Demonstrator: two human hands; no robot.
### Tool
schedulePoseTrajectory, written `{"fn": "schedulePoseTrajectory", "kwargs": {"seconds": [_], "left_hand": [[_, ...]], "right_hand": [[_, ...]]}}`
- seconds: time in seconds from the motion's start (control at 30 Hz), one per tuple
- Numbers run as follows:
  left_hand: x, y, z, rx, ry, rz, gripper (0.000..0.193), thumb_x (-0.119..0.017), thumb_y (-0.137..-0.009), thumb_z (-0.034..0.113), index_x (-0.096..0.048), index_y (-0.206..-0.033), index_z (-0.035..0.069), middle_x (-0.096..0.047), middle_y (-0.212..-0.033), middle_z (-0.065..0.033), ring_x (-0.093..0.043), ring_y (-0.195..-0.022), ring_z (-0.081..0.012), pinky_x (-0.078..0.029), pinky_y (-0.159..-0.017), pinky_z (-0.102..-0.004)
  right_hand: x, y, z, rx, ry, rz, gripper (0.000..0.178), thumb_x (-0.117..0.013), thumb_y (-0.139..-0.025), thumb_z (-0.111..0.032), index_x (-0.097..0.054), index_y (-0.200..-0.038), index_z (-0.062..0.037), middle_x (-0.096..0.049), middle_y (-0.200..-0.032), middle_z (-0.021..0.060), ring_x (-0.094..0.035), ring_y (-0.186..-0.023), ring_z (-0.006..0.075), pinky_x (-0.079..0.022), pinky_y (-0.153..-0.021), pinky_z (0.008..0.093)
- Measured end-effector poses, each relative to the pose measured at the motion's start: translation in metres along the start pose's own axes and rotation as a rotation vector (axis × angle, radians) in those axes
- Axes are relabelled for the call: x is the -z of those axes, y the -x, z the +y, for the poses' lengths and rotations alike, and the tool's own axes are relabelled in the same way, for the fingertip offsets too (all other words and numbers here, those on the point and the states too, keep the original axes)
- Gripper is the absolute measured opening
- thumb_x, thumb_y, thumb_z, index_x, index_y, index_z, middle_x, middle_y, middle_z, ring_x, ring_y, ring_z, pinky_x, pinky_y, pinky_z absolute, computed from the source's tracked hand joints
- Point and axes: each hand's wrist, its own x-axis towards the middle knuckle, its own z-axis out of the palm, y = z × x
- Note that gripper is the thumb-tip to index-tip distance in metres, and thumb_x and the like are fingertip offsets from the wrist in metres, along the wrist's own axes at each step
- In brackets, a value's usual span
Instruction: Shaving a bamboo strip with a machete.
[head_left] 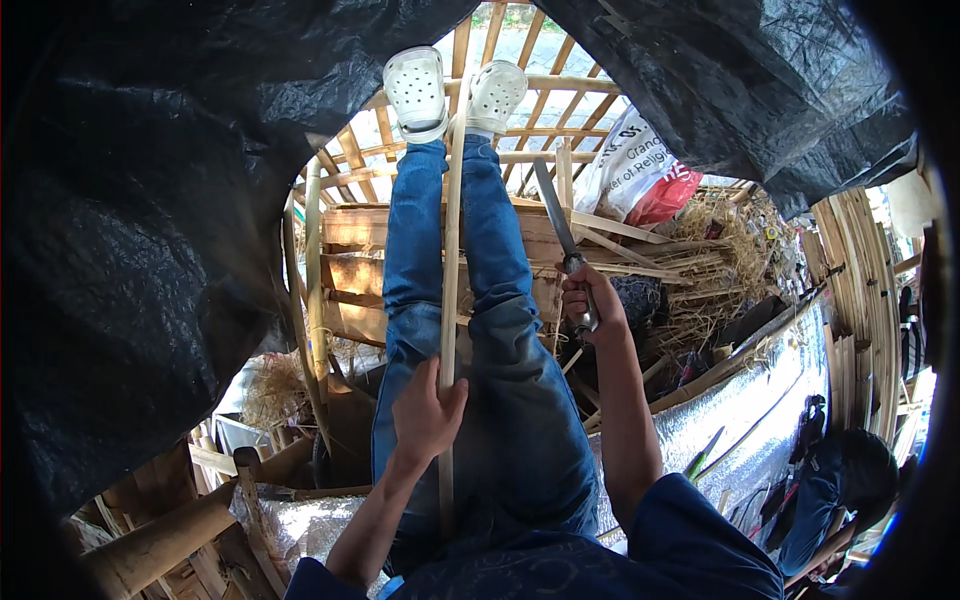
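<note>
A long, pale bamboo strip (452,250) lies lengthwise between my outstretched legs, from my lap to near my shoes. My left hand (428,412) grips it at thigh level, with the thumb on its right side; some fingers are hidden. My right hand (596,302) is closed around the handle of a long knife (553,208), held to the right of my knee. The knife's narrow dark blade points forward and slightly left, apart from the strip.
A bamboo lattice (545,110) stands beyond my shoes. Dark plastic sheeting (150,200) hangs at both sides. To the right are a white and red sack (640,170), a heap of shavings (715,260) and silvery foil sheeting (750,400). Another person (835,485) is at the lower right.
</note>
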Motion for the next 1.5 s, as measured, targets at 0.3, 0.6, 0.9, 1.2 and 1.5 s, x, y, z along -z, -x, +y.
{"fn": "schedulePoseTrajectory", "kwargs": {"seconds": [0.3,0.6,0.9,1.2,1.5], "left_hand": [[0.001,0.001,0.003,0.006,0.019,-0.008,0.039,-0.062,-0.082,0.023,-0.052,-0.113,0.002,-0.061,-0.088,-0.0145,-0.062,-0.074,-0.0338,-0.049,-0.063,-0.0409],[0.003,0.001,0.007,0.043,0.072,-0.021,0.037,-0.063,-0.083,0.024,-0.052,-0.112,0.003,-0.061,-0.087,-0.0139,-0.062,-0.073,-0.0327,-0.049,-0.061,-0.0404],[0.003,0.001,0.003,0.009,0.051,0.02,0.033,-0.063,-0.084,0.024,-0.054,-0.108,0.004,-0.06,-0.08,-0.0145,-0.062,-0.068,-0.0327,-0.046,-0.058,-0.0403],[0.002,0.001,0.004,0.011,0.049,0.006,0.036,-0.064,-0.083,0.024,-0.053,-0.11,0.003,-0.061,-0.084,-0.0141,-0.062,-0.072,-0.0335,-0.049,-0.061,-0.0401],[0.0,0.0,0.0,0.017,0.045,-0.007,0.036,-0.063,-0.083,0.025,-0.053,-0.11,0.003,-0.061,-0.083,-0.0143,-0.062,-0.072,-0.0342,-0.049,-0.062,-0.0408]], "right_hand": [[-0.035,0.014,0.006,-0.157,0.221,-0.175,0.027,-0.05,-0.08,-0.007,-0.051,-0.106,-0.0006,-0.047,-0.068,0.0013,-0.038,-0.049,0.0043,-0.029,-0.037,0.0171],[-0.032,0.0,0.052,-0.031,0.064,-0.034,0.026,-0.052,-0.079,-0.008,-0.05,-0.105,-0.0027,-0.047,-0.069,0.0013,-0.04,-0.051,0.0056,-0.032,-0.041,0.0189],[-0.054,-0.003,0.051,-0.147,-0.013,-0.238,0.032,-0.049,-0.081,-0.007,-0.046,-0.113,-0.0047,-0.042,-0.069,-0.0013,-0.036,-0.049,0.0037,-0.029,-0.038,0.0159],[-0.046,-0.022,0.046,-0.156,-0.262,-0.301,0.031,-0.049,-0.081,-0.007,-0.047,-0.112,-0.0034,-0.046,-0.071,0.0005,-0.038,-0.048,0.0042,-0.032,-0.036,0.0166],[-0.012,-0.008,0.023,-0.158,-0.469,-0.302,0.038,-0.05,-0.08,-0.008,-0.046,-0.118,-0.0024,-0.045,-0.068,0.0008,-0.04,-0.048,0.0062,-0.037,-0.037,0.0201]]}}
